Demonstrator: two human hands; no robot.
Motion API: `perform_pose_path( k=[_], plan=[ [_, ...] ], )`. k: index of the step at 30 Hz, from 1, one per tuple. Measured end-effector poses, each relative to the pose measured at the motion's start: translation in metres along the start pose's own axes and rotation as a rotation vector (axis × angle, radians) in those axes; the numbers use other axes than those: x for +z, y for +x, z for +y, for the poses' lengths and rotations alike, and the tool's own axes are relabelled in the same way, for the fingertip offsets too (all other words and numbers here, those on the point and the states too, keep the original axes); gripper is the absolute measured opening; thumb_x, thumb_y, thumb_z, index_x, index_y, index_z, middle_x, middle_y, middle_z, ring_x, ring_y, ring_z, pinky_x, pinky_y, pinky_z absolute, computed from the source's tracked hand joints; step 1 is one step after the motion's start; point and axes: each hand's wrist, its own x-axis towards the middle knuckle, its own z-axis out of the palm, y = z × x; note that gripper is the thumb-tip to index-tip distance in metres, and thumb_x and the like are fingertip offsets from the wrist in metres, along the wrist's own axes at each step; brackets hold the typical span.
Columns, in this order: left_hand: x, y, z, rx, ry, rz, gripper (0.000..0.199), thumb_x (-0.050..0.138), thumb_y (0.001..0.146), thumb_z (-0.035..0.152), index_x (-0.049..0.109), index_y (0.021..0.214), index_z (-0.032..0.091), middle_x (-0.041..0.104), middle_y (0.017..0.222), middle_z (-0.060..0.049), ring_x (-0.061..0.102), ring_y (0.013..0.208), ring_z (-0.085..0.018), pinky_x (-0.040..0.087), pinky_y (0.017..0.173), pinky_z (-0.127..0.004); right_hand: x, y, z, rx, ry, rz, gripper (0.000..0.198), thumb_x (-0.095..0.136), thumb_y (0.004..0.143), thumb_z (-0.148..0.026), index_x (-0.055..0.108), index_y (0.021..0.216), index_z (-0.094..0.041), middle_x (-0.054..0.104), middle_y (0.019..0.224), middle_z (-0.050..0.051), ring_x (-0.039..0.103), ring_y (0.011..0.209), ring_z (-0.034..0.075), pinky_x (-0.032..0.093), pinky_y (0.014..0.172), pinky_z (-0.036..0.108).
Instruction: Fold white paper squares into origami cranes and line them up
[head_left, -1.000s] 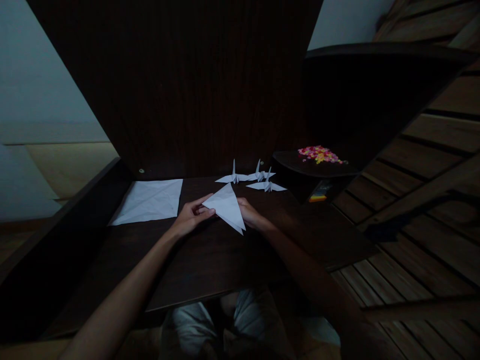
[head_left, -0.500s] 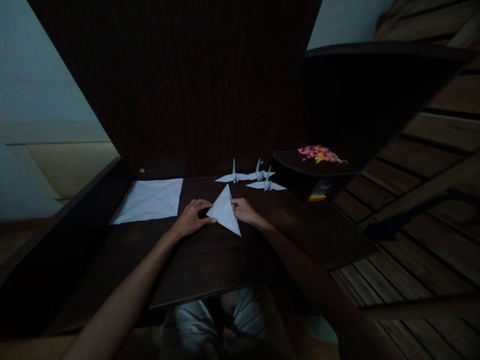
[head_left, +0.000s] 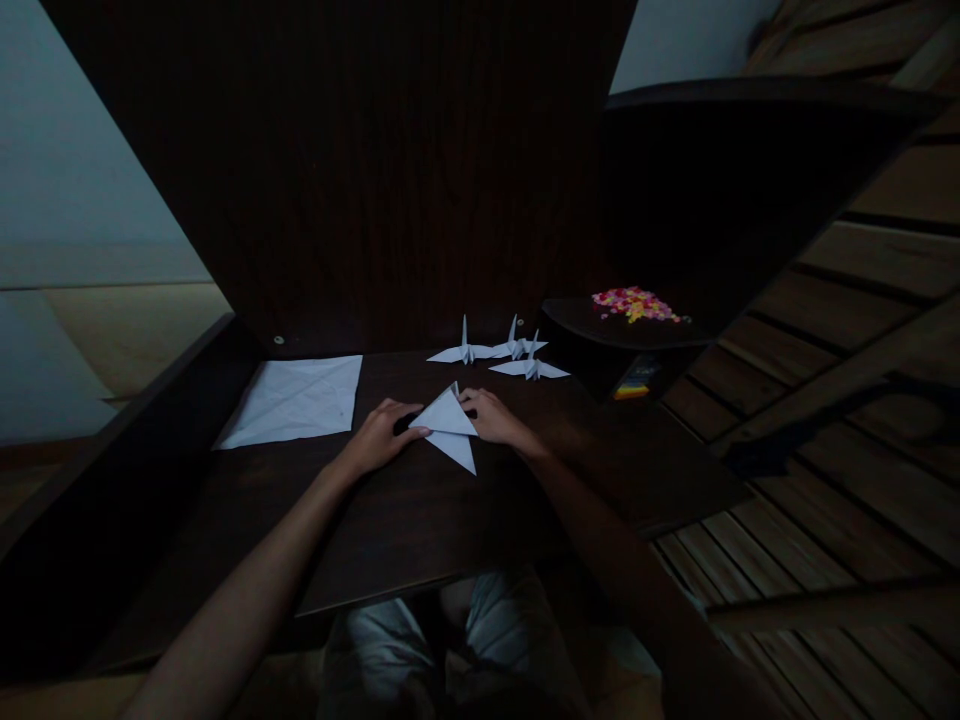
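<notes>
A folded sheet of white paper (head_left: 448, 418) lies on the dark desk between my hands, with one flap turned partway over and a point below it aimed toward me. My left hand (head_left: 381, 434) grips its left corner, thumb on top and fingers at the edge. At the right side, my right hand (head_left: 489, 414) pinches the turned flap; some of its fingertips are hidden behind the paper. Beyond my hands stand three white paper cranes, one at the left (head_left: 465, 352), one behind (head_left: 516, 347) and one in front (head_left: 531, 369).
A flat, creased white sheet (head_left: 296, 400) lies at the left of the desk (head_left: 375, 530). On a small raised shelf (head_left: 562, 318) at the right sits a heap of pink and yellow bits (head_left: 636, 304). A dark raised side board (head_left: 127, 450) borders the left.
The upper flap of the folded paper has been lifted and turned over toward the right by my right hand. My left hand has stayed at the left corner.
</notes>
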Motion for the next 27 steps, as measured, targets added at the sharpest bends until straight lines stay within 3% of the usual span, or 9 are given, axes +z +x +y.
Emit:
perform_pose_path(
  k=[5,9,15,21,27],
  plan=[
    [-0.001,0.001,0.003,-0.064,0.003,0.026,0.047,0.053,0.085,0.046,0.058,0.122,0.017,0.065,0.109,-0.011,0.059,0.098,-0.026,0.045,0.09,-0.04,-0.008,0.0,0.014,0.096,0.279,-0.011,0.039,0.046,0.072,0.002,0.068,0.097,-0.019,0.069,0.095,0.003,0.061,0.088,0.017,0.043,0.078,0.028],
    [0.0,0.001,0.003,-0.113,0.01,0.067,0.052,0.052,0.086,0.041,0.049,0.131,0.016,0.065,0.103,-0.011,0.06,0.097,-0.025,0.044,0.09,-0.039,-0.004,0.0,0.023,0.171,0.503,-0.027,0.046,0.047,0.068,0.003,0.055,0.11,-0.015,0.067,0.096,0.005,0.062,0.086,0.015,0.045,0.074,0.025],
    [0.005,0.002,0.003,-0.174,0.013,0.11,0.062,0.049,0.087,0.039,0.031,0.142,0.016,0.062,0.1,-0.009,0.059,0.096,-0.025,0.044,0.089,-0.04,0.0,0.0,0.024,0.248,0.569,0.012,0.048,0.062,0.067,-0.006,0.049,0.112,-0.018,0.066,0.091,0.002,0.062,0.08,0.014,0.045,0.07,0.025],
    [0.009,0.003,0.003,-0.162,0.064,0.124,0.058,0.046,0.088,0.034,0.032,0.14,0.014,0.06,0.096,-0.01,0.056,0.094,-0.026,0.043,0.089,-0.041,0.004,0.003,0.02,0.306,0.634,0.089,0.051,0.073,0.067,-0.023,0.045,0.11,-0.019,0.065,0.075,-0.002,0.062,0.078,0.015,0.045,0.074,0.028],
    [0.012,0.004,0.007,-0.144,0.146,0.141,0.052,0.043,0.088,0.031,0.036,0.138,0.016,0.06,0.103,-0.011,0.053,0.093,-0.026,0.041,0.09,-0.044,0.012,0.005,0.02,0.35,0.658,0.165,0.057,0.075,0.062,-0.019,0.044,0.11,-0.02,0.066,0.074,-0.004,0.064,0.074,0.015,0.047,0.072,0.028]
  ],
)
